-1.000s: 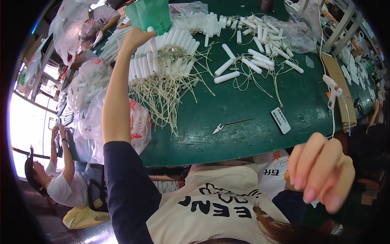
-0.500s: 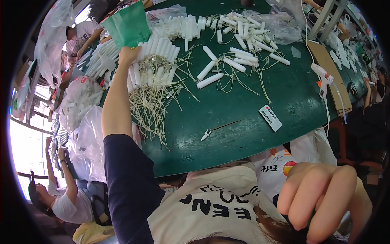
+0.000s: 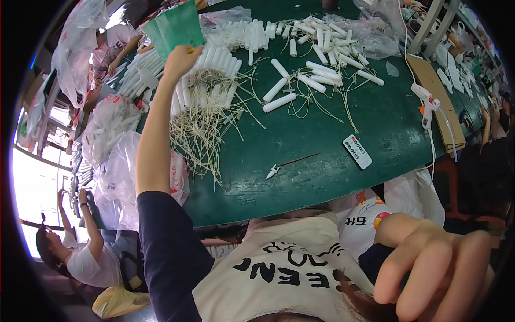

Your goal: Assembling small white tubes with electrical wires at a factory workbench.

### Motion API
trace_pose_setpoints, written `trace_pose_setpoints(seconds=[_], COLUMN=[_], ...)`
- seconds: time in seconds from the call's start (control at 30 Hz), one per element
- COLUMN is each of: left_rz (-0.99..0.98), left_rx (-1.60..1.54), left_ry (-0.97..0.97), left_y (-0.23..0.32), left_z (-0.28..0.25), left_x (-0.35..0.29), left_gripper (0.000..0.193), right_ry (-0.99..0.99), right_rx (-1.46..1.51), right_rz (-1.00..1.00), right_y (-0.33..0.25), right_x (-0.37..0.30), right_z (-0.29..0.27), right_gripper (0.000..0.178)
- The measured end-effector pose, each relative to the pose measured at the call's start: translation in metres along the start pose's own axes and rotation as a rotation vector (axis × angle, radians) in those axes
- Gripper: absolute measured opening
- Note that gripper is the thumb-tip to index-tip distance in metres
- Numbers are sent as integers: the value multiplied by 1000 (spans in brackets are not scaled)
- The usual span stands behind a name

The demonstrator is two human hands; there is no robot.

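My left hand point(image 3: 181, 61) reaches far across the table to the lower edge of a translucent green plastic piece point(image 3: 174, 31). Its fingers are closed, with a bit of yellow showing at the tips; what they hold is too small to name. Just below lie rows of white tubes point(image 3: 217, 65) with a tangle of cream wires point(image 3: 198, 129) trailing from them. Close up at the lower right, my right hand point(image 3: 434, 263) is raised with curled fingers. The inside of that hand is hidden.
On the green table point(image 3: 252, 193) lie a white remote control point(image 3: 357, 152), a small white-tipped piece point(image 3: 273, 171), and more wired white tubes point(image 3: 322, 75). A glue gun point(image 3: 426, 104) rests by the cardboard point(image 3: 437, 102) at right. Plastic bags point(image 3: 115, 182) crowd the left edge, where another person point(image 3: 88, 252) works.
My left hand has moved slightly farther away and to the right along the green plastic piece. The right hand has tilted a little, its fingers still curled.
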State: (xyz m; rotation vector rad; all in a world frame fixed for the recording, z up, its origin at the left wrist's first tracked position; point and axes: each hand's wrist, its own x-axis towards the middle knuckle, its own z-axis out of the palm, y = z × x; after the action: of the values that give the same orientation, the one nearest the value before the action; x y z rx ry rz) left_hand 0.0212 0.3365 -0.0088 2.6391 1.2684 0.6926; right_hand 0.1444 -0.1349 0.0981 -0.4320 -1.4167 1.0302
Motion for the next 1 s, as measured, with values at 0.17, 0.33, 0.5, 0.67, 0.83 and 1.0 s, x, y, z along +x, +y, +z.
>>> trace_pose_setpoints(seconds=[0.17,0.33,0.5,0.67,0.83,1.0], left_rz=[195,456,513,503,462,492], left_rx=[-88,0,266,249,290,253], left_ry=[-287,-446,-438,-441,-545,-539], left_y=[72,122,133,133,137,127], left_z=[15,55,79,79,62,57], left_x=[-49,-92,-111,-116,-125,-135], left_gripper=[43,39,38,38,37,37], right_ry=[2,32,52,80,102,113], right_rx=[2,-20,-42,-55,-62,-66], right_rz=[-24,-52,-77,-108,-138,-169], right_y=[-1,-2,-6,-7,-7,-5], right_x=[0,-3,-7,-11,-14,-14], right_z=[10,17,24,29,33,40], right_gripper=[10,10,9,8,8,7])
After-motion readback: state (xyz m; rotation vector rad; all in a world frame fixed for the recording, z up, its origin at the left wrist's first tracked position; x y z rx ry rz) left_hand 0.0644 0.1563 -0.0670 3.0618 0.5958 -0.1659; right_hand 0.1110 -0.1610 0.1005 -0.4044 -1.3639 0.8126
